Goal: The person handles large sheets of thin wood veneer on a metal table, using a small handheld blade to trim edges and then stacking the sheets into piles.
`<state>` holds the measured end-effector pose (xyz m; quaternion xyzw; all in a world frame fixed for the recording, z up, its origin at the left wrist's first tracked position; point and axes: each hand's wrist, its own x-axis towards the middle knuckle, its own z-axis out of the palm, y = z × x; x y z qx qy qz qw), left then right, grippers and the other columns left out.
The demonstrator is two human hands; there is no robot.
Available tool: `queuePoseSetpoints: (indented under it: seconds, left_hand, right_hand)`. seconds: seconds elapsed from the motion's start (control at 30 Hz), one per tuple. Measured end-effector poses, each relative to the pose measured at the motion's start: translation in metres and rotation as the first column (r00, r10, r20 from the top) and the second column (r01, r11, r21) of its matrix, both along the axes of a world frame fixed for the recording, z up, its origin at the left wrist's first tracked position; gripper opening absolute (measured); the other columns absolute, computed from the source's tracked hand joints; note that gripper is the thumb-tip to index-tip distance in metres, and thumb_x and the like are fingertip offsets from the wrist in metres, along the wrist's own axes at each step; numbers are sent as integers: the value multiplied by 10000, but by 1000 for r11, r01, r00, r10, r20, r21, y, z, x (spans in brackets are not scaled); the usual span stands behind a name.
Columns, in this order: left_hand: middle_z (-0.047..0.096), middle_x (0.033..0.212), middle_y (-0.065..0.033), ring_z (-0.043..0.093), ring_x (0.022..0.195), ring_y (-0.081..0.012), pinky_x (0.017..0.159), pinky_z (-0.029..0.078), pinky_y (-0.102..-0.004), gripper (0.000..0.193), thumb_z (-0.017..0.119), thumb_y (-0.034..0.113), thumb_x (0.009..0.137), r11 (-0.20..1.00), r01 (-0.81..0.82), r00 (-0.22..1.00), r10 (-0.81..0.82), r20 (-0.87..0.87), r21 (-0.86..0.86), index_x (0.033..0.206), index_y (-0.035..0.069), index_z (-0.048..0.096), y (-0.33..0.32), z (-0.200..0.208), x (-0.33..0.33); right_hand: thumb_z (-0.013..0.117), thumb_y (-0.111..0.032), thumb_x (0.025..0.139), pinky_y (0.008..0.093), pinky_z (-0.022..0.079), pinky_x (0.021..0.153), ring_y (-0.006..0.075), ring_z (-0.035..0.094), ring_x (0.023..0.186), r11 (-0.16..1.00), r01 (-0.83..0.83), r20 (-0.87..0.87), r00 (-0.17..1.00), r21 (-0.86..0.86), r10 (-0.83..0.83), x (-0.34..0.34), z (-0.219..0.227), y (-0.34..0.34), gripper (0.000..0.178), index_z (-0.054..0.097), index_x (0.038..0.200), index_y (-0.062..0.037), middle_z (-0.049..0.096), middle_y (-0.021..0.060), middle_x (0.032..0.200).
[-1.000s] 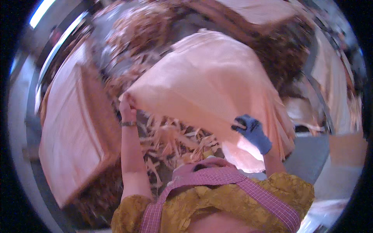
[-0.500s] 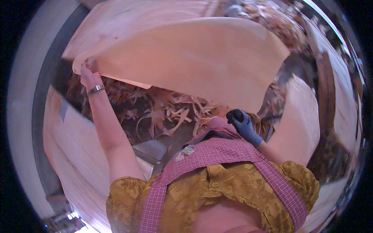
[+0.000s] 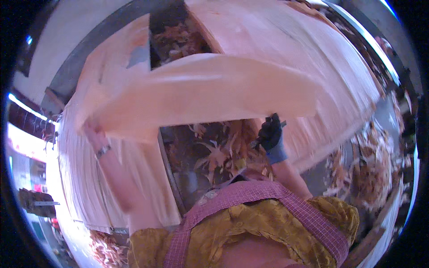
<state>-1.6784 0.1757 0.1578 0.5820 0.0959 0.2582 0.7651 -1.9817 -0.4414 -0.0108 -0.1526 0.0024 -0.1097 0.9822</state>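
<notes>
Pale veneer sheet (image 3: 210,89) held aloft across centre, bowed and blurred. Left hand (image 3: 91,134) at 9 o'clock pinches its edge; gloved right hand (image 3: 270,134) at 3 o'clock — grip closed on the other edge, apparently. Judgement: keep both ends level to avoid cracking — stacked veneer (image 3: 313,58) at 1 o'clock.

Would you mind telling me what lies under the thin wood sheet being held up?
Under the veneer sheet, a heap of wood scraps shows between two veneer stacks. The sheet hides whatever lies farther back beneath it.

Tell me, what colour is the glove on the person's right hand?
Dark blue, nearly black at the fingers: the glove on the right hand shows best in the head view.
</notes>
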Motion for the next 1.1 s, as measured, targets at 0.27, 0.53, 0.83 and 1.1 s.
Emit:
queuePoseSetpoints:
  seconds: [0.27,0.53,0.83,1.1]
  left_hand:
    - [567,1207,-103,556,1094,-247,921,463,-383,510,557,420,920,904,-422,905,425,-34,64,1274,61,485,59,60,-54]
    - [560,1213,-115,563,1112,-231,971,487,-356,502,606,388,897,795,-584,805,541,244,164,1222,10,542,136,56,-5]
    - [536,1209,-190,577,1088,-295,924,554,-368,541,591,357,916,643,-762,647,752,122,77,1224,-80,516,190,32,106]
    - [639,1090,-197,640,983,-273,858,541,-372,484,687,340,876,-186,-323,285,916,282,928,1139,-46,559,170,41,95]
  right_hand:
    - [593,-311,943,215,368,426,68,467,500,973,-62,-358,933,-221,-22,250,104,28,163,570,846,-183,531,-58,656]
    - [588,-252,933,302,470,504,159,619,694,879,-417,-184,906,-230,382,568,138,116,129,632,1002,-152,647,-1,857]
    - [661,-245,863,275,370,400,170,617,604,763,-486,-254,874,-426,415,875,158,277,149,573,909,-134,619,40,779]
    - [548,-343,914,309,389,402,173,543,521,426,-503,-151,760,-752,632,1004,175,373,237,616,936,-117,618,38,708]
